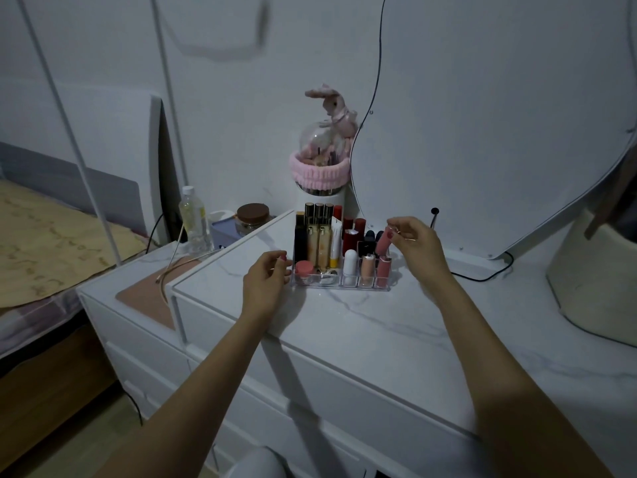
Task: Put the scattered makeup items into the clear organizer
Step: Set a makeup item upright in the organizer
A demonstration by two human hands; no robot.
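Note:
The clear organizer [324,282] stands on the white marble dresser top [362,326], filled with several lipsticks, gold-capped tubes and foundation bottles. My right hand [418,246] holds a pink lip tube [383,243] tilted over the organizer's right rear compartments, thumb and fingers pinched on it. My left hand [267,282] rests against the organizer's left side, fingers loosely curled, next to a small pink-lidded jar [304,269] in the front left compartment. A white stick [350,262] and two pink tubes stand in the front slots.
A large curved mirror [482,125] stands behind the organizer, its black cable [482,277] trailing on the top. A brush holder with a pink headband and a plush bunny [322,167] sits at the back. A bottle [193,219], jar [251,217] and lower cabinet lie left; a cream stool sits right.

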